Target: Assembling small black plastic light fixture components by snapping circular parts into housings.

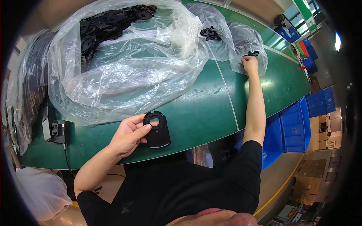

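My left hand (130, 135) grips a flat black plastic part (158, 136) by its left edge, thumb on top. The part has a round ring with a hole at its upper end and a squared lower end. Far off to the right, my right arm is stretched out over the table. The fingers of my right hand (250, 65) are pinched at the mouth of a small clear plastic bag (241, 37), on a small black part (253, 54) whose exact shape is too small to make out.
A large open plastic bag (128, 81) holds many black parts (109, 24) on the green table (188, 122). Another bag (222, 43) with black rings stands beside it. At left sits a black box-shaped device (58, 131) with a cable. Blue bins (294, 128) stand beyond the right edge.
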Available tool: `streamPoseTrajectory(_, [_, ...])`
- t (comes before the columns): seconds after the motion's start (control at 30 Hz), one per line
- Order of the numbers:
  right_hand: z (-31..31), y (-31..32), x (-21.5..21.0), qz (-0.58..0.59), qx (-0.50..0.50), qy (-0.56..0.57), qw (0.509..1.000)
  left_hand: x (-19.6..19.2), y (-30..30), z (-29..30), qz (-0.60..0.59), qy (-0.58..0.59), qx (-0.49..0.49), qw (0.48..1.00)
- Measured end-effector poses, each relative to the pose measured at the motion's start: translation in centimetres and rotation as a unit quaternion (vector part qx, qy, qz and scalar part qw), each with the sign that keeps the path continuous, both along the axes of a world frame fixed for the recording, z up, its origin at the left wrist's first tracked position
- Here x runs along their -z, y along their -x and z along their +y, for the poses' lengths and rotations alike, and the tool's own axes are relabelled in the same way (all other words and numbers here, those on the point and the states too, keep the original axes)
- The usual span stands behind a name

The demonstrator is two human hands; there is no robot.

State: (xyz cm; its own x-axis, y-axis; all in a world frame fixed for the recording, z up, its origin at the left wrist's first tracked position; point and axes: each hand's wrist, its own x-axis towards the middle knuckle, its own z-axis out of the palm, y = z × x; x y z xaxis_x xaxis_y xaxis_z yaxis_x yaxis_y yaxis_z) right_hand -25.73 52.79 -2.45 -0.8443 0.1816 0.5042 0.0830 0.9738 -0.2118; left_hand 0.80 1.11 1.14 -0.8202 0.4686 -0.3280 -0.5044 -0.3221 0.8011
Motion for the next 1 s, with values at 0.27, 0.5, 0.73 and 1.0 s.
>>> streamPoseTrajectory(0.27, [-4.2,-5.4,-2.8,0.190,-0.053,0.249,0.948,-0.4,-0.5,-0.2,-0.013,-0.007,-0.015,1.000])
streamPoseTrajectory(0.5, [-16.4,-18.4,-6.1,-0.125,-0.198,0.567,0.790,0.1,-0.5,-0.3,-0.019,0.007,0.006,1.000])
streamPoseTrajectory(0.73, [-24.5,-23.6,-3.2,-0.284,-0.254,0.443,0.812,0.7,0.0,0.0,-0.005,-0.001,-0.019,1.000])
streamPoseTrajectory(1.0, [-27.1,-25.3,-4.2,-0.088,-0.368,0.175,0.909,0.9,0.1,-0.1,-0.015,0.005,-0.043,0.999])
